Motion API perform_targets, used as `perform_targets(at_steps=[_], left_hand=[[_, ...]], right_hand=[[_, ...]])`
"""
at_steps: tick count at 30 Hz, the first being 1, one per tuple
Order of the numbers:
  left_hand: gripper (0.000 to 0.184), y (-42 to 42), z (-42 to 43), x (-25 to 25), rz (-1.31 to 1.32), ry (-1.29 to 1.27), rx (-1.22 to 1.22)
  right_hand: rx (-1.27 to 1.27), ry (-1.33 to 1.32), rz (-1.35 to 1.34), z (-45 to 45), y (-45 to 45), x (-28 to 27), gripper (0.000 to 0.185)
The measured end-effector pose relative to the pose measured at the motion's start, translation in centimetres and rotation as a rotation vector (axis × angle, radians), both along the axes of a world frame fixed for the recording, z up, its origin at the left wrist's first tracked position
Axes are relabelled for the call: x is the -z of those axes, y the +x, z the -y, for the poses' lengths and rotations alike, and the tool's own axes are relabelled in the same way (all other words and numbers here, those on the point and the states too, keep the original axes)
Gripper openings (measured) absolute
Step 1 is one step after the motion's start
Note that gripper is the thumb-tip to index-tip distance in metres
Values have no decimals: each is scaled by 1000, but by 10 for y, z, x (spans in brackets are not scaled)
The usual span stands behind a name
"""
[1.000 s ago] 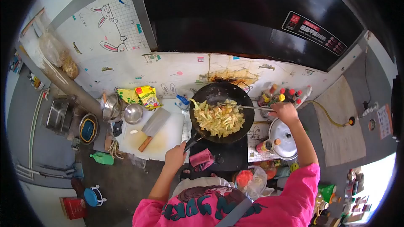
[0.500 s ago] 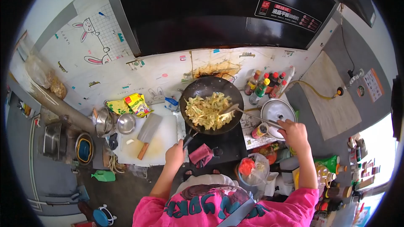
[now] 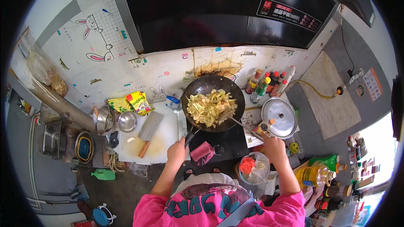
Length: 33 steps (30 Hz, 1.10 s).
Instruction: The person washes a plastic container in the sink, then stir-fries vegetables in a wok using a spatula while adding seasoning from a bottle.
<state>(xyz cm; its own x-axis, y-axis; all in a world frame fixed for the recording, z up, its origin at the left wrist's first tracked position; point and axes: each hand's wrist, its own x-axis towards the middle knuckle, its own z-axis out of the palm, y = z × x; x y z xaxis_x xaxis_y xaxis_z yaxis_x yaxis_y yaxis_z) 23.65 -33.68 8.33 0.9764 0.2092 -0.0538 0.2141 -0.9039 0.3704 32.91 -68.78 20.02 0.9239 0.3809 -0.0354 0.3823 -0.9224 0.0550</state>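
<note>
On the stove stands a dark wok point(image 3: 198, 87) holding a heap of pale yellow-green chopped food point(image 3: 210, 106). My left hand point(image 3: 176, 152) is closed round the wok handle point(image 3: 191, 135) at the wok's lower left. A spatula point(image 3: 245, 127) reaches into the food from the right, its head partly among the pieces. My right hand point(image 3: 274, 148) grips the far end of that spatula, just below a small seasoning jar point(image 3: 264, 127) and left of a round metal lid point(image 3: 281, 113), and partly hides what lies beneath.
Left of the wok, a cleaver point(image 3: 150, 128) lies on a white cutting board point(image 3: 166, 136) beside metal bowls point(image 3: 127, 121). Several sauce bottles point(image 3: 261, 88) stand behind the lid. A pink cloth point(image 3: 202, 153) hangs at the stove's front. A black range hood point(image 3: 202, 12) overhangs the wok.
My right hand has moved left and closer to my body, and the spatula is now steeper, its head lower at the food's right side. My left hand stays on the wok handle.
</note>
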Motion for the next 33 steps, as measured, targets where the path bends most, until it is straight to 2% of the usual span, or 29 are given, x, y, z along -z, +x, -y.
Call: perform_targets(at_steps=[4, 9, 12, 15, 17, 23, 26, 29, 33], left_hand=[[45, 1, 0, 2, -9, 4, 0], [45, 0, 1, 3, 5, 11, -15], [45, -1, 1, -1, 21, 5, -13], [45, -1, 1, -1, 15, 4, -17], [44, -1, 1, -1, 8, 4, -19], [44, -1, 3, -2, -4, -6, -14], [43, 1, 2, -6, -20, 7, -24], [42, 1, 2, -4, -23, 7, -31], [42, -1, 3, -3, 3, 7, -21]], right_hand=[[-2, 106, -37, 5, 1, 1, 41], [59, -50, 38, 6, -18, -52, 40], [61, -137, 64, 7, -19, -52, 38], [41, -135, 38, 4, -10, -26, 39], [-28, -19, 3, -5, -4, -11, 36], [24, 145, -86, -12, 6, 28, 34], [108, 206, -171, -9, -7, -22, 37], [51, 284, -112, -1, -9, -50, 37], [55, 396, -53, -22, 18, -18, 38]])
